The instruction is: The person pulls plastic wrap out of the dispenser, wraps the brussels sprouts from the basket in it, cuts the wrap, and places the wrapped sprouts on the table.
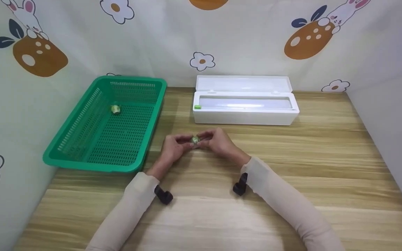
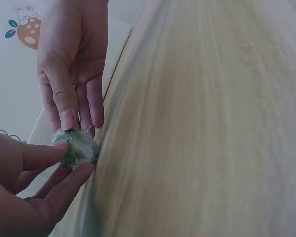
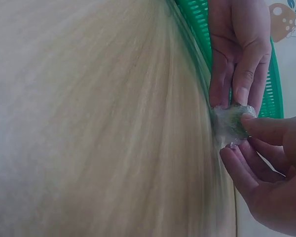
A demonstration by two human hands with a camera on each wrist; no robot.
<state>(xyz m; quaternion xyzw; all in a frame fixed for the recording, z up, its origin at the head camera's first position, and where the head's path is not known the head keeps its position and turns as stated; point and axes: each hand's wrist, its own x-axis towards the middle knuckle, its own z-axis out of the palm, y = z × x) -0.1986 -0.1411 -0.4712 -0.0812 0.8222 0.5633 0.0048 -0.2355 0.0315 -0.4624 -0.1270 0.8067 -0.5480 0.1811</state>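
Observation:
Both hands meet over the table, holding a small green leafy-looking ball (image 1: 195, 139) wrapped in crinkled clear film. My left hand (image 1: 173, 147) pinches it from the left between thumb and fingers. From the right, my right hand (image 1: 221, 143) grips it the same way. In the left wrist view, the film on the wrapped ball (image 2: 78, 147) bunches toward one side, with both thumbs on top. The right wrist view shows the film (image 3: 227, 123) gathered and shiny between the fingertips, and fingers hide part of the ball.
A green plastic basket (image 1: 138, 158) stands at the left, with a small pale-green wrapped-looking piece (image 1: 116, 109) inside. Behind the hands sits a white cling film dispenser (image 1: 246, 118), its lid raised and a green slider at its left. A patterned cloth wall borders the wooden table (image 1: 347, 167).

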